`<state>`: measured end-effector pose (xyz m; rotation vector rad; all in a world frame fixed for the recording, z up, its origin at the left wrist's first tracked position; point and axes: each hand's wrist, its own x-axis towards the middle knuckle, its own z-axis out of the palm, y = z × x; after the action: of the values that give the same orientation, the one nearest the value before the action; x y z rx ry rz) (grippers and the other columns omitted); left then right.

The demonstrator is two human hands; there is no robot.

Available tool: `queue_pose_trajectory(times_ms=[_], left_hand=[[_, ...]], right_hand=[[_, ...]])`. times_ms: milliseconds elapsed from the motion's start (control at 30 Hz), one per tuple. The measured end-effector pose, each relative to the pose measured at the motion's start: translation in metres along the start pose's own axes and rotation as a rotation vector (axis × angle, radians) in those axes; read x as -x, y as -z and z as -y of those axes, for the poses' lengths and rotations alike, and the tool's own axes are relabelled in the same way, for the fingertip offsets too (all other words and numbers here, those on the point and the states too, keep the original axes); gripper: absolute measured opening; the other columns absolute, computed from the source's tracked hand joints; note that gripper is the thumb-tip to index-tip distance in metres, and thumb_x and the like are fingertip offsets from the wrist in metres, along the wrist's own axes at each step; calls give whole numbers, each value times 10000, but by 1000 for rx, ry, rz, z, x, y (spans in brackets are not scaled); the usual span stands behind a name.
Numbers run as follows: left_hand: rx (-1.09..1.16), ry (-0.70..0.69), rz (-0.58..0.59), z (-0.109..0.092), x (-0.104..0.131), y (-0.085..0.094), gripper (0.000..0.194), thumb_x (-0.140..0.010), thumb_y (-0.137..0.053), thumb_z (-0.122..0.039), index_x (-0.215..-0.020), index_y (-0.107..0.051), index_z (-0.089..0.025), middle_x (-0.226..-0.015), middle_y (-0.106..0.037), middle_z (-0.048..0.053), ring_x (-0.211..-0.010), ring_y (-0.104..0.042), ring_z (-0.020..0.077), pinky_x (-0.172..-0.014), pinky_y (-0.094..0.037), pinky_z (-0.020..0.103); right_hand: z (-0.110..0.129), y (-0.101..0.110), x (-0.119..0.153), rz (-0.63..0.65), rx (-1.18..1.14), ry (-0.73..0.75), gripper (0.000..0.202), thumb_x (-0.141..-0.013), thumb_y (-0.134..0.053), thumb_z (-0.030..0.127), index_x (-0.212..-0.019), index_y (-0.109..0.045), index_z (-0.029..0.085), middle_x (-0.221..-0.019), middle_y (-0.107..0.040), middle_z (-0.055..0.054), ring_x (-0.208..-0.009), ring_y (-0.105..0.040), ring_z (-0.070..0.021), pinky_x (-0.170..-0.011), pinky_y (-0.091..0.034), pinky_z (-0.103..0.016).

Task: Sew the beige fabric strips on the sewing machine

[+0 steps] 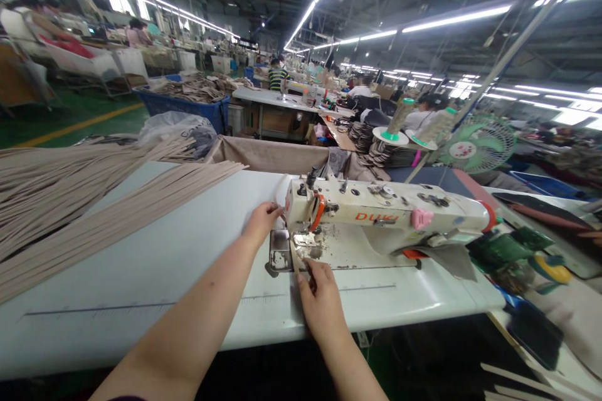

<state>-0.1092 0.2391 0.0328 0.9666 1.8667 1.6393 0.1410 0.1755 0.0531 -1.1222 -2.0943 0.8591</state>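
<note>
A white industrial sewing machine (348,213) with orange lettering stands on the pale table (188,250). A narrow beige fabric strip (295,257) runs lengthwise under its needle end. My right hand (322,294) is in front of the needle plate, thumb and fingers closed on the near part of this strip. Beyond the needle, my left hand (264,222) reaches to the left side of the machine head, its fingertips pinched together at the strip's far part. The fingertips partly hide what they grip. Many long beige strips (126,219) lie in a bundle on the table's left.
Behind the table is a fabric-lined bin (273,153); farther back stands a blue crate (183,106) of cut pieces. Thread cones (399,122) and a green fan (480,144) rise behind the machine. A dark phone-like slab (535,333) lies at right. Other people sit at distant machines.
</note>
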Motion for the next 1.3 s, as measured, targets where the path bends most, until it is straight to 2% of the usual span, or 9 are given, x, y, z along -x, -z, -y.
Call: queue_pose_trajectory(times_ms=[100,167,300,400,567,700,867,1167,1300], left_hand=[[174,66,-23,2,15,3,381,-739,-666,-547,-777,-653,-169,-722,-655,24,-735,-617,202,-728,-489,321],[279,85,-30,0,27,8,445,-717,-700,-591,-814,-642,-160,-782,-682,45,-787,-656,211,-782,-530,340],[407,102,-52,-5,55,27,522,-665,-787,-611,-876,-635,-159,-880,-713,65,-874,-704,218,-894,-568,375],[412,116,-89,-6,78,45,536,-651,-829,-600,-902,-644,-164,-924,-739,76,-914,-713,221,-918,-560,358],[349,118,-102,-5,112,74,505,-666,-855,-575,-910,-658,-180,-1000,-774,99,-944,-723,246,-848,-557,327],[313,61,-81,-5,133,87,458,-728,-828,-556,-942,-654,-190,-1080,-774,113,-1035,-726,263,-959,-555,379],[286,-12,-75,-1,153,100,390,-799,-789,-516,-964,-642,-195,-1153,-757,126,-1142,-701,264,-1074,-518,418],[215,-40,-47,2,179,121,343,-829,-762,-507,-932,-631,-208,-1136,-761,111,-1181,-688,272,-1069,-542,410],[214,-1,-61,0,186,128,338,-811,-776,-509,-923,-648,-218,-1121,-760,103,-1137,-705,275,-1070,-538,416]], right_hand=[[0,3,1,-63,-79,47,314,-949,-537,317,-1176,-681,155,-1149,-633,-146,-1079,-615,-250,-994,-491,-390],[4,3,1,-51,-123,66,264,-952,-538,337,-1094,-692,177,-1112,-655,-127,-1076,-612,-247,-987,-483,-380],[16,-5,0,146,-327,-40,321,-956,-555,482,-1064,-669,201,-888,-686,-47,-764,-603,-181,-725,-497,-301],[24,-17,-3,319,-568,-187,479,-917,-569,637,-1051,-666,188,-805,-681,-26,-579,-509,-123,-531,-388,-250],[32,-34,-15,415,-778,-347,574,-811,-675,700,-973,-712,151,-795,-704,-52,-539,-474,-89,-476,-286,-226],[36,-47,-26,448,-810,-405,596,-741,-737,702,-903,-716,129,-777,-725,-72,-499,-433,-71,-460,-248,-223],[39,-58,-36,483,-844,-428,634,-724,-728,720,-905,-713,113,-767,-726,-86,-482,-385,-63,-453,-198,-224],[51,-66,-46,648,-838,-392,637,-707,-720,726,-886,-713,114,-680,-612,-11,-462,-264,-42,-460,-139,-224],[54,-67,-44,621,-776,-310,591,-795,-618,731,-864,-678,148,-609,-499,47,-462,-242,-59,-463,-162,-231]])
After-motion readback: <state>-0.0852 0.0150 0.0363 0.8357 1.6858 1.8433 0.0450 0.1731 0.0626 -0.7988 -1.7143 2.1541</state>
